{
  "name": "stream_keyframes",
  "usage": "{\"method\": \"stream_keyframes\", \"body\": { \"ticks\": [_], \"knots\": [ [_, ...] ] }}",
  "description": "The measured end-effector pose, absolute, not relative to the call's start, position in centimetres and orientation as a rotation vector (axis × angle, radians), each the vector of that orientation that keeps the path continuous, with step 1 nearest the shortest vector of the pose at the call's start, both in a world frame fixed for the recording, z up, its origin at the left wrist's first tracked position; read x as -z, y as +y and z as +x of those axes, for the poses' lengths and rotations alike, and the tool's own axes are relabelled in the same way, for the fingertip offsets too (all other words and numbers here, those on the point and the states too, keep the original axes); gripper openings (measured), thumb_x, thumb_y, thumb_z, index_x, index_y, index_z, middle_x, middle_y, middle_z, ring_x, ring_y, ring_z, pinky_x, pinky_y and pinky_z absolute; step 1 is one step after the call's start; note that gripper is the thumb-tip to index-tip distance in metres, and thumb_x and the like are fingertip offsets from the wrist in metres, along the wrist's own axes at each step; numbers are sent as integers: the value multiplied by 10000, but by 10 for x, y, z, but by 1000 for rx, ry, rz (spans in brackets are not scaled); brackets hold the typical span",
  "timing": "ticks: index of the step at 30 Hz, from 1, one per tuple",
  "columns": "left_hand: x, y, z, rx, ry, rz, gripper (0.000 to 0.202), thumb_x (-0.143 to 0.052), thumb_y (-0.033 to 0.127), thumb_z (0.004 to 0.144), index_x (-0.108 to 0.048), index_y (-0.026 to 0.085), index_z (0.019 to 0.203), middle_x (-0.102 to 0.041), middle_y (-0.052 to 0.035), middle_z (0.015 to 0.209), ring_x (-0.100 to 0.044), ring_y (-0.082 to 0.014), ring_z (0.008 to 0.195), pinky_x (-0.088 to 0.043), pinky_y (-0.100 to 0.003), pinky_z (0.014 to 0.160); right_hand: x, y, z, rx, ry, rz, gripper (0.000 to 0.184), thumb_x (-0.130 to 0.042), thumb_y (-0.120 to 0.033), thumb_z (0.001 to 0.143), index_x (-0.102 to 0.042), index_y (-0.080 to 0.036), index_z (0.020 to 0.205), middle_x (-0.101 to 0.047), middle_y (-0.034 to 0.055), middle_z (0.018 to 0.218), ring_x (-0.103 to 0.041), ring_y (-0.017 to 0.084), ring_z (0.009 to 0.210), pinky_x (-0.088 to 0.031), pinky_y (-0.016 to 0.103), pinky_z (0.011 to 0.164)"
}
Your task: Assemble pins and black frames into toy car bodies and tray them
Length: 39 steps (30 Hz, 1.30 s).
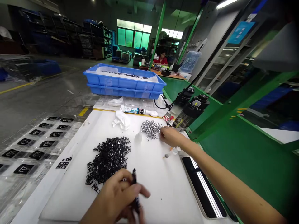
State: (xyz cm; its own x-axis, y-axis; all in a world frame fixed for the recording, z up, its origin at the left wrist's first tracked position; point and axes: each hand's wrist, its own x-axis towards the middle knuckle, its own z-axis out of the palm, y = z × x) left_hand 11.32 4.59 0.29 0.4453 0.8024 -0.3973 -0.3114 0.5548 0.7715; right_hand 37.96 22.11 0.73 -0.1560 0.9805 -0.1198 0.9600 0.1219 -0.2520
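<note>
My left hand (122, 194) is closed on a dark, thin black plastic part (135, 177), held on edge above the white work mat (158, 193). Slightly blurred, that part hides some of its own shape behind my fingers. Beside the hand lies a heap of small black plastic pieces (109, 158). My right hand (166, 133) reaches to the right edge of a pile of small metal pins (150, 129). Its fingertips are drawn together there, and whatever is between them is hidden.
Behind the mat stand stacked blue bins (126, 88). A glue tube (133, 110) and crumpled tissue (121, 120) lie in front. At right are a dark bottle (193, 112), a needle-tipped dispenser (171, 152) and a phone-like slab (203, 189). Trays of black parts (37, 154) stand left.
</note>
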Motion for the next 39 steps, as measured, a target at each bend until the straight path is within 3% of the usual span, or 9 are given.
{"method": "stream_keyframes", "body": {
  "ticks": [4, 8, 11, 14, 20, 25, 31, 34, 39],
  "knots": [
    [0, 77, 160, -764, 661, 577, 317, -660, 271, 893, -383, 181, 1020, -663, -203, 1165, -749, -290, 871, -562, -333, 639, -49, 178, 390, -398, -2017, -1844, 238, -521, -336, 1000, -603, -113, 1017, -664, 62, 842, -655, 142, 745, -560, 290, 727],
    [15, 87, 170, -744, 620, 504, 334, -558, 170, 932, -347, 178, 1190, -593, -213, 1291, -740, -306, 947, -561, -404, 768, -63, 105, 380, -472, -1833, -1613, 323, -607, -496, 930, -660, -179, 965, -723, 45, 866, -712, 157, 786, -590, 211, 691],
    [26, 82, 171, -718, 617, 534, 209, -512, 184, 954, -431, 155, 1144, -583, -173, 1265, -734, -294, 936, -568, -407, 743, -38, 65, 355, -736, -1610, -1354, 195, -716, -372, 868, -720, -201, 963, -751, 30, 834, -739, 169, 723, -602, 167, 630],
    [34, 76, 171, -712, 638, 564, 212, -481, 246, 984, -448, 154, 1172, -615, -134, 1132, -725, -282, 915, -575, -400, 686, -4, 50, 335, -612, -1491, -1357, 96, -711, -293, 865, -739, -211, 906, -750, 15, 802, -737, 156, 684, -591, 130, 626],
    [38, 73, 172, -756, 705, 646, 232, -499, 310, 976, -479, 160, 1152, -633, -110, 1055, -705, -244, 887, -593, -380, 660, 23, 46, 321, -710, -1299, -1566, 236, -681, -427, 868, -731, -197, 883, -733, 62, 938, -722, 182, 819, -597, 175, 689],
    [34, 70, 172, -747, 745, 748, 229, -513, 370, 975, -516, 166, 1077, -653, -53, 919, -665, -137, 665, -577, -301, 612, 19, 43, 301, -1023, -963, -1611, 346, -705, -537, 817, -673, -209, 920, -674, 63, 916, -657, 186, 780, -556, 192, 528],
    [39, 61, 170, -860, 864, 891, 281, -471, 439, 989, -535, 169, 1041, -670, -45, 810, -587, -114, 543, -535, -276, 530, 20, 39, 282, -1092, -870, -1585, 377, -689, -536, 837, -597, -208, 1001, -656, 57, 923, -511, 97, 453, -457, 219, 349],
    [41, 57, 170, -852, 889, 929, 281, -444, 444, 998, -517, 173, 1010, -601, 8, 624, -566, -116, 474, -508, -262, 492, 18, 36, 289, -1065, -987, -1568, 345, -688, -495, 853, -596, -230, 1055, -673, 41, 935, -563, 105, 471, -514, 232, 417],
    [34, 63, 172, -795, 870, 856, 277, -463, 449, 976, -491, 176, 1011, -637, -49, 852, -666, -151, 549, -529, -255, 443, -3, 68, 301, -636, -1383, -1577, 203, -621, -404, 916, -629, -252, 1050, -681, 53, 1052, -679, 193, 936, -593, 291, 775]
  ]
}}
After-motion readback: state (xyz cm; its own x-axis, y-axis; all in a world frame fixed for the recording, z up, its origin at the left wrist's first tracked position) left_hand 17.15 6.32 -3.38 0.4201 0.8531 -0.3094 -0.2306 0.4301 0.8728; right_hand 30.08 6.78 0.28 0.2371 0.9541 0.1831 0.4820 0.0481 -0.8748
